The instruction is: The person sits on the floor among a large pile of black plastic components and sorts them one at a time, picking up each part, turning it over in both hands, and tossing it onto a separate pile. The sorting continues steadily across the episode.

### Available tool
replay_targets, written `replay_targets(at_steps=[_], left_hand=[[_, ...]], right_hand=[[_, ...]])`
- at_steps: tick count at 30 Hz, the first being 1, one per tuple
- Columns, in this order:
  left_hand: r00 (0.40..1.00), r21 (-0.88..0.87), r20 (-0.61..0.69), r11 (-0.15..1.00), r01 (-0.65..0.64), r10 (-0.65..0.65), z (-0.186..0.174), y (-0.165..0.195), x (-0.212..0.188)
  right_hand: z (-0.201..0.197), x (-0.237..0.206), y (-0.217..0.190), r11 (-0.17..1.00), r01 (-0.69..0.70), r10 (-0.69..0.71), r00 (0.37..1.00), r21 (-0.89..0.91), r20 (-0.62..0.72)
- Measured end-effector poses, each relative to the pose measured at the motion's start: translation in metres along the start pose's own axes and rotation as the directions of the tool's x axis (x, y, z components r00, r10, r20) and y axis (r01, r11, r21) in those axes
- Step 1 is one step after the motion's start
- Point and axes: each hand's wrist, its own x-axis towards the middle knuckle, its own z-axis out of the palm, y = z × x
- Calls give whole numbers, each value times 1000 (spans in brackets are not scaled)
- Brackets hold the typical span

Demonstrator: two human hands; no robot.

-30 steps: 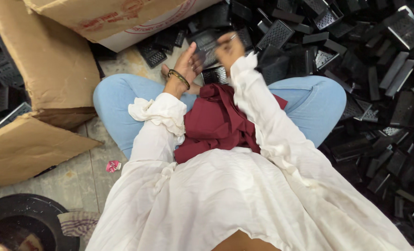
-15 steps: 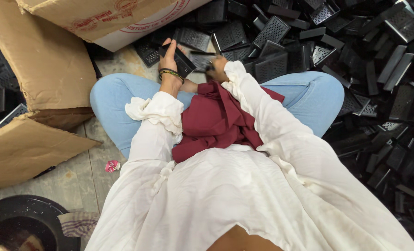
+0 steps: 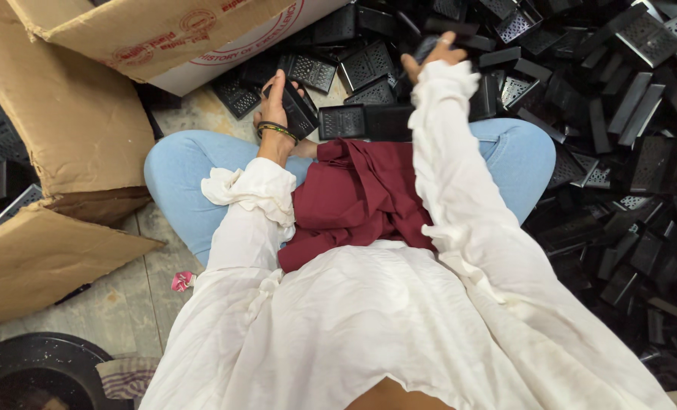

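I sit cross-legged on the floor in blue jeans, a white blouse and a maroon cloth (image 3: 361, 193) in my lap. My left hand (image 3: 276, 102), with bangles on the wrist, grips a black perforated plastic tray part (image 3: 296, 110) just past my left knee. My right hand (image 3: 437, 52) reaches farther out over the pile and closes around another black plastic piece (image 3: 426, 47), mostly hidden by the fingers. A flat black tray part (image 3: 365, 121) lies between my knees.
A big heap of black plastic parts (image 3: 619, 137) covers the floor ahead and to my right. Open cardboard boxes (image 3: 126, 34) stand at the front left, with a loose flap (image 3: 42, 254) beside my left leg. A dark round basin (image 3: 42, 368) sits at the lower left.
My right hand has stretched from my knees out into the pile and taken a piece. My left hand stays near my left knee with its tray part, slightly shifted.
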Motion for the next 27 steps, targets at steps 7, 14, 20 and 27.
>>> replay_targets(at_steps=[7,14,20,27], left_hand=[[999,-26,14,999,43,-42,2,6,4],[979,-60,197,997,57,-44,2,4,4],[961,1,277,1000,13,-13,4,-2,-5],[941,-12,339,1000,24,-18,6,-11,-10]], right_hand=[[40,-32,-36,940,334,-340,884,-74,-322],[38,-122,-67,245,557,-669,690,794,-277],[43,-142,-80,292,298,-682,731,909,-20],[39,-141,-84,285,270,-656,755,920,-19]])
